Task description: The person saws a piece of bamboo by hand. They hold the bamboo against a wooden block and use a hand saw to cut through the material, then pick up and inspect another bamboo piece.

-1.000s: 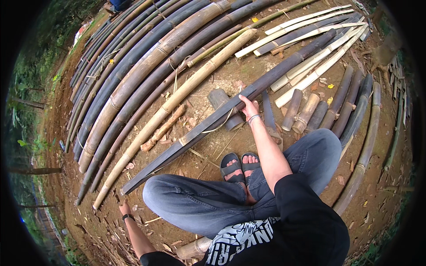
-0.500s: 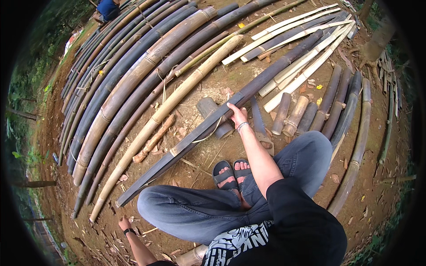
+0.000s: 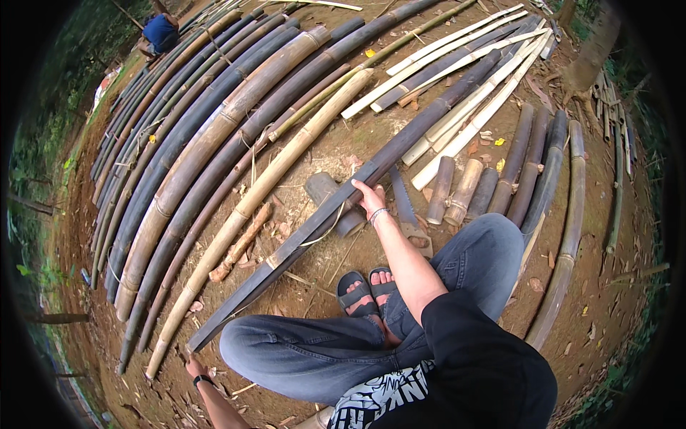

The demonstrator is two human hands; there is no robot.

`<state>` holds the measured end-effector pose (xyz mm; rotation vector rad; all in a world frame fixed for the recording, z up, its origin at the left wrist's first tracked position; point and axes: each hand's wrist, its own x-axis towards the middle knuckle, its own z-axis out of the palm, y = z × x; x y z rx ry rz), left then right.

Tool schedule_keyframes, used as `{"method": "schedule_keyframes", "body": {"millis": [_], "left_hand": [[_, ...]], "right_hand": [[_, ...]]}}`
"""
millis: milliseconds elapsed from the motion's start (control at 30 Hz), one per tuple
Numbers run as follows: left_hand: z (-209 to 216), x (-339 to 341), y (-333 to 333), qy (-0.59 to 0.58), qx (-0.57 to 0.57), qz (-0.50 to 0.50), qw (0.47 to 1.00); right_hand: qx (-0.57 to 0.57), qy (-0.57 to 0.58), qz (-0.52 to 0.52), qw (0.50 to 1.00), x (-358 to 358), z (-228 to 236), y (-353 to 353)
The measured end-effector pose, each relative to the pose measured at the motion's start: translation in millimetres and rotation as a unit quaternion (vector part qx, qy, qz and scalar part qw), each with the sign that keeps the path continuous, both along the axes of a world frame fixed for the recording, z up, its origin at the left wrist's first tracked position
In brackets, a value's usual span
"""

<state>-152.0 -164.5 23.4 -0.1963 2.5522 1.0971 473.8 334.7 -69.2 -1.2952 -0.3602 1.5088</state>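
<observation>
A long dark bamboo pole (image 3: pixel 304 232) slants across the ground in front of me, its lower-left half split along its length. It rests over a short thick bamboo log (image 3: pixel 321 187). My right hand (image 3: pixel 370 198) is wrapped round the pole near its middle, beside that log. At the pole's lower-left end is my left hand (image 3: pixel 194 367), its fingertips close to the tip; they are too small to show whether they grip it. A handsaw (image 3: pixel 404 200) lies on the ground just right of my right hand, its blade pointing away.
Many long bamboo poles (image 3: pixel 207 154) lie side by side at the left. Pale split strips (image 3: pixel 471 136) are spread at the far right, with short cut bamboo pieces (image 3: pixel 463 191) nearer. A peeled stick (image 3: pixel 241 243) lies before me. Someone in blue (image 3: pixel 161 33) crouches far left.
My left hand has come up to the pole's lower end, from a spot a little apart from it. My right hand keeps its grip. The whole view has shifted slightly.
</observation>
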Motion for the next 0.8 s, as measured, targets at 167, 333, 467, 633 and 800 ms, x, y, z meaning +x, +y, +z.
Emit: {"method": "schedule_keyframes", "body": {"millis": [167,333,467,633,800], "left_hand": [[-24,-37,-7,0.116,-0.078,-0.108,0.984],[-19,-32,-1,0.133,-0.011,-0.022,0.991],[-28,-35,12,0.102,-0.004,-0.036,0.994],[-23,-42,0,0.111,0.035,0.012,0.993],[-26,-38,4,0.126,0.04,-0.002,0.991]], "right_hand": [[0.006,-0.001,-0.013,1.0,-9,-1,1],[0.01,0.01,0.001,1.0,-16,2,0],[0.011,-0.023,-0.011,1.0,-6,-9,4],[0.017,-0.016,0.006,1.0,-17,-7,4],[0.021,0.001,-0.009,1.0,-16,-12,5]]}}
